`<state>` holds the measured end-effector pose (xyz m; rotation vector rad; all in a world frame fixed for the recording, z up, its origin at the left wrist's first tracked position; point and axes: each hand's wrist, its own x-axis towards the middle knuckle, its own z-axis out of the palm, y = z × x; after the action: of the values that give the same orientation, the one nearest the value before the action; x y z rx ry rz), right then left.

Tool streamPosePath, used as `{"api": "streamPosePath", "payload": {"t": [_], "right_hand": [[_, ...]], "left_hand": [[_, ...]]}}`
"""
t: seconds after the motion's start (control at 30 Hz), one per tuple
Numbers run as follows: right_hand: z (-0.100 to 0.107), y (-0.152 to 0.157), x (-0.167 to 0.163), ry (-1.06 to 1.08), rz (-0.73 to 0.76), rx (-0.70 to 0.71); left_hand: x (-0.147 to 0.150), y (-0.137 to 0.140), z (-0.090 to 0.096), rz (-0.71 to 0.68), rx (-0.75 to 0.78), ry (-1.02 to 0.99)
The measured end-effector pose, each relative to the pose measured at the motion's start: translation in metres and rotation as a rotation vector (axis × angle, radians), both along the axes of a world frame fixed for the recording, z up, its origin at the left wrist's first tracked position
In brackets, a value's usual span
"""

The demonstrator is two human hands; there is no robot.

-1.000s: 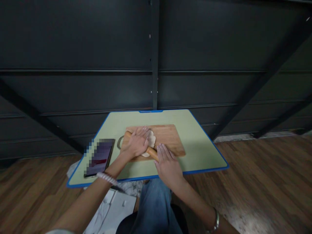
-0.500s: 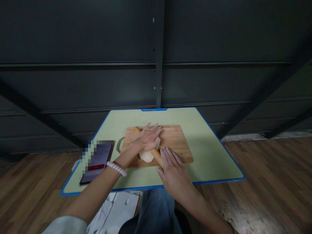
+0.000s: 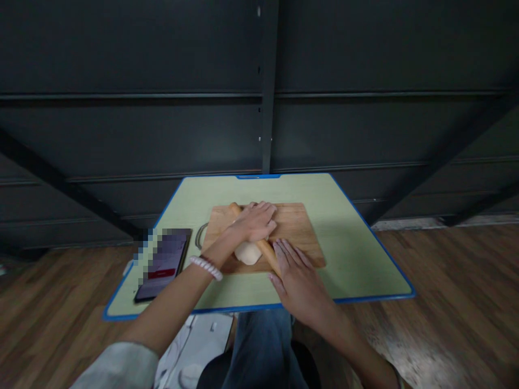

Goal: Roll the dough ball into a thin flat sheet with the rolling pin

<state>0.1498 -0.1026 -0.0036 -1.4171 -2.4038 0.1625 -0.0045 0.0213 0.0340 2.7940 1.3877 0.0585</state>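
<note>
Left hand and right hand are resting palm-down, fingers outstretched, on a slanted rolling pin, pale dough showing beside it on the wooden board.

phone screen blurred, no readable text

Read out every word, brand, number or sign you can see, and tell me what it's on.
None can be read.
Phone screen: faint marks and a red bar, too small and blurred to read, partly pixelated.
Rolling pin and wooden board: no lettering visible.
</note>
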Motion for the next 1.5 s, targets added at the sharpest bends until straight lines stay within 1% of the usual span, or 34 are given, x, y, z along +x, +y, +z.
{"api": "streamPosePath", "payload": {"t": [0.23, 0.43, 0.67, 0.8, 0.93, 1.07, 1.23, 1.33, 1.4, 1.47, 1.5], "right_hand": [[0.001, 0.002, 0.004, -0.002, -0.004, -0.021], [-0.001, 0.005, 0.006, -0.016, -0.006, -0.022], [-0.002, 0.009, 0.014, -0.002, -0.021, -0.02], [0.0, 0.009, 0.016, -0.005, -0.045, -0.025], [0.004, 0.007, 0.016, -0.021, -0.036, -0.036], [0.002, 0.005, 0.018, -0.016, -0.01, -0.009], [0.0, 0.002, 0.014, -0.018, -0.027, 0.024], [-0.001, -0.001, 0.009, -0.032, -0.054, 0.053], [-0.002, -0.003, 0.006, -0.045, -0.073, 0.08], [-0.003, -0.006, 0.004, -0.06, -0.084, 0.099], [-0.004, -0.006, 0.003, -0.067, -0.086, 0.102]], "left_hand": [[0.008, 0.005, 0.0, -0.034, 0.066, -0.072], [0.022, 0.019, -0.005, -0.059, 0.056, -0.072], [0.047, 0.032, -0.004, -0.098, 0.032, -0.075], [0.051, 0.039, -0.008, -0.035, 0.045, -0.094], [0.049, 0.04, -0.014, 0.108, -0.029, -0.069], [0.038, 0.033, -0.016, 0.211, -0.089, -0.028], [0.017, 0.021, -0.021, 0.301, -0.014, -0.021], [0.005, 0.007, -0.024, 0.339, 0.041, -0.018], [-0.005, -0.008, -0.025, 0.349, 0.093, -0.024], [-0.016, -0.026, -0.024, 0.317, 0.15, -0.031], [-0.022, -0.036, -0.023, 0.279, 0.181, -0.036]]}}
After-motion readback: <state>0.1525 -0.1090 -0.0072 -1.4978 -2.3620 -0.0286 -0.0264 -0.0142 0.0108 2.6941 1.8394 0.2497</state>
